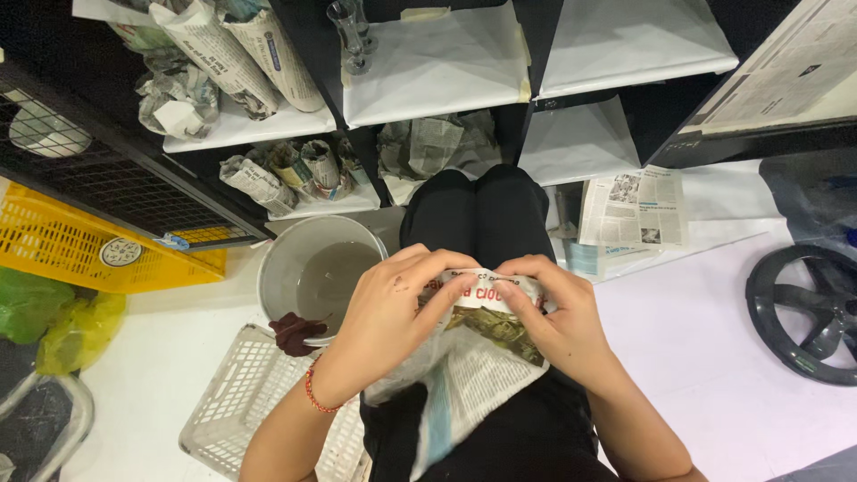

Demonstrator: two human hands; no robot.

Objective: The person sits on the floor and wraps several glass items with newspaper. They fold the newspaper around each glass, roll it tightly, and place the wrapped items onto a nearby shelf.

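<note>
At the centre of the frame, just below the middle, both hands close on a newspaper-wrapped bundle [473, 335] resting over the person's lap. The left hand [388, 308] covers the upper left of the bundle, fingers curled over its top edge; its grip is pressed onto the paper. The right hand [558, 317] holds the upper right side, thumb and fingers pinching a fold of the wrap. The wrap is printed newsprint — grey text columns, a colour photo panel and red lettering near the top — creased, with a loose flap hanging toward the lower centre. What it encloses cannot be told.

Left of the hands, a grey bucket [312, 268] holds murky water, with a dark red cloth [296, 332] draped on its rim. A white plastic basket [241, 402] lies at lower left. Shelves [437, 76] across the top carry white paper sheets and more newspaper-wrapped items [237, 54]. A flat newspaper sheet [634, 207] lies at right of centre.
</note>
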